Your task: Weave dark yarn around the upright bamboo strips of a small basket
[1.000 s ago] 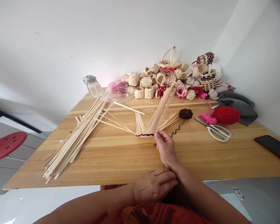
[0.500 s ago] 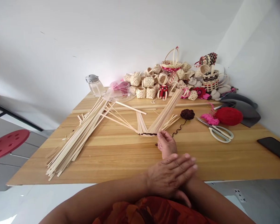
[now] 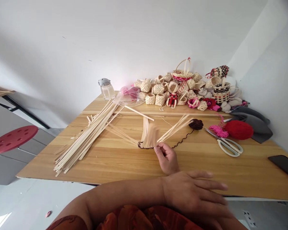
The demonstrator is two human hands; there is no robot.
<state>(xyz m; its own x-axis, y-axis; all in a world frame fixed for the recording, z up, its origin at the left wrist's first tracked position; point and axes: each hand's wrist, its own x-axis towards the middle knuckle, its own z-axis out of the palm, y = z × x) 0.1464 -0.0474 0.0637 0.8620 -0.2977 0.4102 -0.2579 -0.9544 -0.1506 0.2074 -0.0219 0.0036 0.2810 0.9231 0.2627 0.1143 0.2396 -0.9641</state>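
Observation:
My right hand (image 3: 168, 158) pinches the right end of a small weaving of pale wooden strips (image 3: 150, 138), low over the table. Dark brown yarn (image 3: 145, 147) runs along the weaving's near edge. Strips fan out from it to the left, back and right; the middle ones are smeared by motion. From a dark brown ball (image 3: 196, 124), the yarn trails across the tabletop toward my right hand. My left hand (image 3: 196, 191) lies palm down across my right forearm, fingers spread and slightly blurred, holding nothing.
A bundle of loose strips (image 3: 88, 137) lies at left. Behind stand a lidded jar (image 3: 106, 89), a plastic bag (image 3: 128, 95) and a pile of small woven baskets (image 3: 158, 89). At right are scissors (image 3: 227, 145), red yarn (image 3: 238, 129) and a phone (image 3: 283, 166).
My left hand has slid right along my right forearm and its fingers have spread. The middle strips, which leaned far right, now stand shorter and more upright. The camera view has shifted.

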